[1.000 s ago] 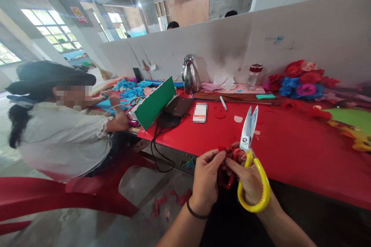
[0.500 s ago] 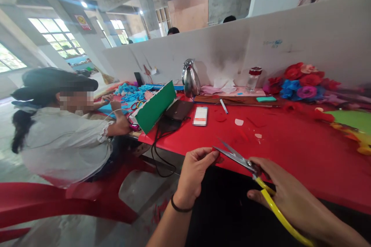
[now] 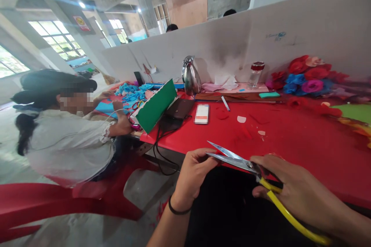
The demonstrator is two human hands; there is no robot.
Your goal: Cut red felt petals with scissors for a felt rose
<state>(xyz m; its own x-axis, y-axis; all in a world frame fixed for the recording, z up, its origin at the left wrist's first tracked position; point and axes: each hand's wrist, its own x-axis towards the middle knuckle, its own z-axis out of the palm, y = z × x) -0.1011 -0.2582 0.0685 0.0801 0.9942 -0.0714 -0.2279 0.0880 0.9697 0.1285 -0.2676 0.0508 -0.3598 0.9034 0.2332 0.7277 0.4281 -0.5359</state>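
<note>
My left hand [image 3: 193,175], with a dark band at its wrist, pinches a small red piece of paper [image 3: 218,152], mostly hidden by the fingers and blades. In my right hand [image 3: 292,185] is a pair of scissors [image 3: 242,162] with yellow handles, the thumb in one loop. Its blades are slightly parted and point left, and the lower one passes in front of my left fingertips. Both hands are over the front edge of the red-covered table [image 3: 290,139].
A phone [image 3: 201,114], a white marker [image 3: 225,104] and paper scraps [image 3: 241,119] lie beyond my hands. Farther back stand a steel jug [image 3: 191,77], a glass jar [image 3: 256,75] and paper flowers [image 3: 311,75]. A green board [image 3: 156,106] and a seated person [image 3: 69,135] are left.
The scissors have shifted slightly so their tips reach farther left over my left fingers. My right hand has moved a little right. The view has shifted slightly.
</note>
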